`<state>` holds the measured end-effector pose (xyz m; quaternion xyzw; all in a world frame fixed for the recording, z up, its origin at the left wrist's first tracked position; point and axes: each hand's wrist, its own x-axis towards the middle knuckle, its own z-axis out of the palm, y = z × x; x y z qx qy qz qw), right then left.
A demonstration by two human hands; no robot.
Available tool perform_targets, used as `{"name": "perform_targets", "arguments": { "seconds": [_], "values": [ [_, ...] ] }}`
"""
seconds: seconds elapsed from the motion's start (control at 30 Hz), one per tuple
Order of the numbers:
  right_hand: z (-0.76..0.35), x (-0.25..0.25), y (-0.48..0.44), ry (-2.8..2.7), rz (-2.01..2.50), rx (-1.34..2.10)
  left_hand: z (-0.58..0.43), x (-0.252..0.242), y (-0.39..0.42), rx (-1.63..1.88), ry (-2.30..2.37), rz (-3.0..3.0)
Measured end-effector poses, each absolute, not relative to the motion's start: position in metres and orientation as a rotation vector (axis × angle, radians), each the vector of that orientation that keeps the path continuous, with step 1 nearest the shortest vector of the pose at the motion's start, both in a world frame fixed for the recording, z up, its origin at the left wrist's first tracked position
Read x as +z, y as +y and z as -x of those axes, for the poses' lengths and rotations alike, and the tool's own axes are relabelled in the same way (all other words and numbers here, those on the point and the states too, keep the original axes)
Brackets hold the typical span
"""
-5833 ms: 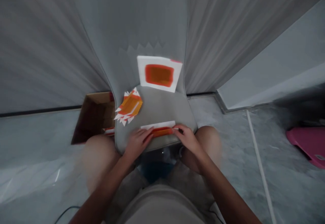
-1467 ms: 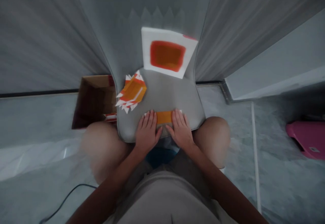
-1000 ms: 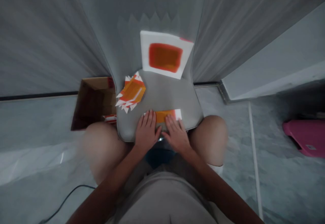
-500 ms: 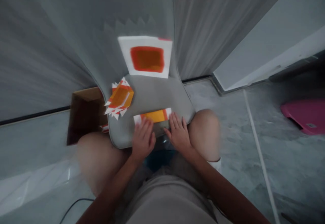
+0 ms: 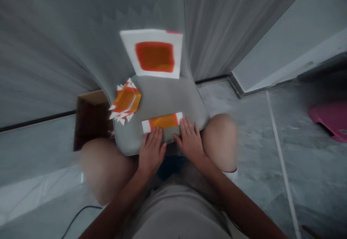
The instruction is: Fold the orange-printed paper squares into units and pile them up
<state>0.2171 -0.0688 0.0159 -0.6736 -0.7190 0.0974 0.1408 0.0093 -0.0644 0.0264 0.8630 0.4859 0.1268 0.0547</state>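
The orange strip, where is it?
In the head view, the orange strip lies mid-picture on the seat, by the left hand and right hand, right of the folded papers.

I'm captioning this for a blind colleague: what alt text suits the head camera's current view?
A person's left hand and right hand rest at an orange-and-white paper strip on a grey chair seat; beyond it are pointed folded papers, left, and a white sheet with an orange-red centre.

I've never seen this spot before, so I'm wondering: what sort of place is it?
Probably an indoor room, perhaps in a home: a paper strip lies on a grey chair, and an open box sits beside it on a smooth, marble-like floor.
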Motion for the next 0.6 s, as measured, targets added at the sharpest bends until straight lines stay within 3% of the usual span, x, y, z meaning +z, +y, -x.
{"name": "perform_targets", "arguments": {
  "seconds": [0.43,0.6],
  "values": [
    [-0.218,0.015,-0.071,-2.133,1.930,0.238,0.025,0.015,-0.072,0.579,1.585,-2.474],
    [-0.262,0.058,-0.066,-2.098,1.749,0.427,0.055,0.044,-0.086,0.870,1.674,-2.165]
  ]
}}
